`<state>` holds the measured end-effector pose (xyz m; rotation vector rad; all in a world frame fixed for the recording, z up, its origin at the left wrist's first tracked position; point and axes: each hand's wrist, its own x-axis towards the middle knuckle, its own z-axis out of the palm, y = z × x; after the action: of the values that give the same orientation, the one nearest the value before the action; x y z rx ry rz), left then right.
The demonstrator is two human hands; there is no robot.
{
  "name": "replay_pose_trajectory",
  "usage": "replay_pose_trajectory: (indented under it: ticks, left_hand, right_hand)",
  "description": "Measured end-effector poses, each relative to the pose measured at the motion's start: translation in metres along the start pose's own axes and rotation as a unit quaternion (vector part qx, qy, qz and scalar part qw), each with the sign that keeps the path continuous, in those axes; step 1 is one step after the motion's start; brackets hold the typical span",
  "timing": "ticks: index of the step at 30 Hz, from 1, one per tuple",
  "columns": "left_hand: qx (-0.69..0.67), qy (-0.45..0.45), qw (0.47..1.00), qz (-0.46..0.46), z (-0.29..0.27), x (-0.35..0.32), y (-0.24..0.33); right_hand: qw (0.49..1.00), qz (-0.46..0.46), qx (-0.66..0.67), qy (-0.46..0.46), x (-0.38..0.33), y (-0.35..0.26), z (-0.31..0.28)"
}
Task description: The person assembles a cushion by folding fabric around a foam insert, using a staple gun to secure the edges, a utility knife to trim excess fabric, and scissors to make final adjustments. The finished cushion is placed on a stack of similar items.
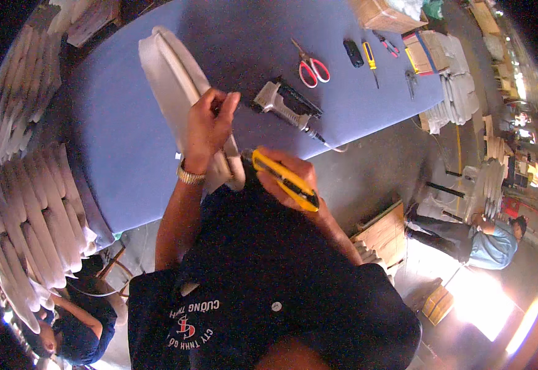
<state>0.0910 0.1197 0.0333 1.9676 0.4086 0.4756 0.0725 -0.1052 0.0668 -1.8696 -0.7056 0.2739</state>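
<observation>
A long, light beige fabric-covered piece [167, 80] with rounded ends and a raised seam lies slanted on the blue table, its near end against my dark shirt. My left hand [212, 126], with a watch on its wrist, is closed at the right edge of this piece; what sits between the fingertips is hidden. My right hand [290, 172] grips a yellow utility knife [284, 179] just right of the piece's near end. The knife's blade cannot be made out. A staple gun [284, 105] with an air hose lies to the right of my left hand.
On the blue table [121, 166] lie red-handled scissors [311, 66], a black object [353, 53], a yellow screwdriver [370, 58] and pliers [387, 44]. Cardboard boxes [426, 52] stand at the far right. Stacked beige pieces [31, 216] fill the left. Other people [494, 240] are nearby.
</observation>
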Motion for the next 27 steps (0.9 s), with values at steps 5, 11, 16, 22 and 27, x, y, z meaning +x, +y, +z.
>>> replay_pose_trajectory:
  ticks: [5,11,16,22,27]
  left_hand:
    - [-0.083,0.077,0.985,-0.131,-0.045,-0.025,0.001]
    - [-0.091,0.173,0.97,-0.147,-0.093,-0.067,-0.139]
    - [0.15,0.208,0.967,-0.005,-0.082,-0.138,-0.151]
    - [0.075,0.083,0.987,-0.113,-0.04,-0.158,-0.063]
    - [-0.021,0.07,0.996,0.055,-0.017,-0.127,-0.021]
  right_hand:
    - [0.987,-0.094,-0.012,0.128,0.022,0.079,-0.037]
    - [0.94,0.173,-0.273,0.112,0.037,0.219,-0.103]
    - [0.907,0.153,-0.382,0.085,0.065,0.312,-0.167]
    - [0.988,0.154,0.019,-0.006,0.111,0.183,-0.097]
    - [0.957,0.002,-0.038,-0.289,0.09,0.057,0.033]
